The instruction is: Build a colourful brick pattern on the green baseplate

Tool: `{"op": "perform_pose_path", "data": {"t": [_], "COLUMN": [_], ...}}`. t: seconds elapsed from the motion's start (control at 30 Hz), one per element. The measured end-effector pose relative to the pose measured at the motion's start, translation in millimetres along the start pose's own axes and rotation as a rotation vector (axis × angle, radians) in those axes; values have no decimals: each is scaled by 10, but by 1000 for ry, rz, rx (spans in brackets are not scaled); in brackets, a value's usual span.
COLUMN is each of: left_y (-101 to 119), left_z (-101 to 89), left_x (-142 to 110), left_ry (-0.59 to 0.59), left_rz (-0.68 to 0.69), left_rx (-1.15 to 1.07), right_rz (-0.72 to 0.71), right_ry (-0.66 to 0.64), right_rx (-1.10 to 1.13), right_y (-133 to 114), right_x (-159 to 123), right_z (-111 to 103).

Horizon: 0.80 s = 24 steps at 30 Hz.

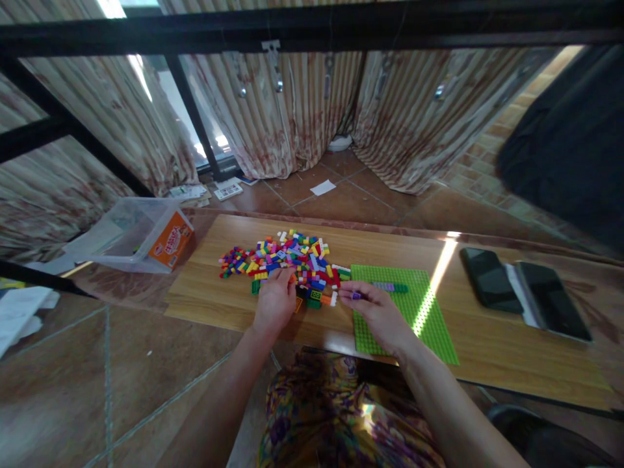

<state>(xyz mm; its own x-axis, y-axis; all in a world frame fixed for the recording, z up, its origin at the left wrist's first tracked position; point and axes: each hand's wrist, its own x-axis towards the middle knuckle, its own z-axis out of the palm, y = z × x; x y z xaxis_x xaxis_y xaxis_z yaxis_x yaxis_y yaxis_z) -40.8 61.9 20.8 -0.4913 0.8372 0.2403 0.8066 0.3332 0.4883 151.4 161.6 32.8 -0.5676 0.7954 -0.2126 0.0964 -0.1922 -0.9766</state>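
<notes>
A heap of colourful toy bricks (302, 253) spreads over the wooden board (195, 286). My left hand (277, 296) reaches into the near side of the heap, its fingers closed together. An orange bit shows at those fingertips; whether it is gripped I cannot tell. My right hand (377, 312) pinches a small purple brick (356, 296) just right of the heap, over the left edge of a green baseplate (400, 331). Behind that hand, a row of lilac and green bricks (390, 286) sits on the baseplate.
Two dark phones (490, 279) lie on the board's right part, with something white between them. To the left stands a clear plastic bin (141, 240) with an orange label. Black metal bars (312, 29) cross the top, in front of striped curtains (273, 117). A dark-clothed shape (570, 143) fills the upper right.
</notes>
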Motion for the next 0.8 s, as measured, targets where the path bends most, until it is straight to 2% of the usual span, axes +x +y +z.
{"op": "perform_pose_path", "data": {"t": [0.1,0.2,0.3,0.37,0.47,0.57,0.67,0.8], "left_y": [28,104,282,451,711,901,1002,1071], "left_z": [-4,-34,-34,21,178,341,451,540], "left_x": [26,20,-82,-201,-383,-476,-468,-417], "left_ry": [-14,33,62,20,-95,-185,-234,-274], "left_rz": [18,26,46,77,96,113,117,116], "left_rx": [24,-8,-117,-213,-359,-412,-405,-378], "right_rz": [14,27,39,-31,-192,-290,-302,-231], "right_ry": [66,190,243,267,293,283,269,247], "right_rx": [-31,-156,-308,-398,-562,-736,-853,-908], "right_y": [120,274,370,372,313,261,244,203], "right_x": [-240,-461,-613,-640,-567,-439,-342,-277], "right_z": [-262,-492,-662,-727,-741,-683,-620,-616]}}
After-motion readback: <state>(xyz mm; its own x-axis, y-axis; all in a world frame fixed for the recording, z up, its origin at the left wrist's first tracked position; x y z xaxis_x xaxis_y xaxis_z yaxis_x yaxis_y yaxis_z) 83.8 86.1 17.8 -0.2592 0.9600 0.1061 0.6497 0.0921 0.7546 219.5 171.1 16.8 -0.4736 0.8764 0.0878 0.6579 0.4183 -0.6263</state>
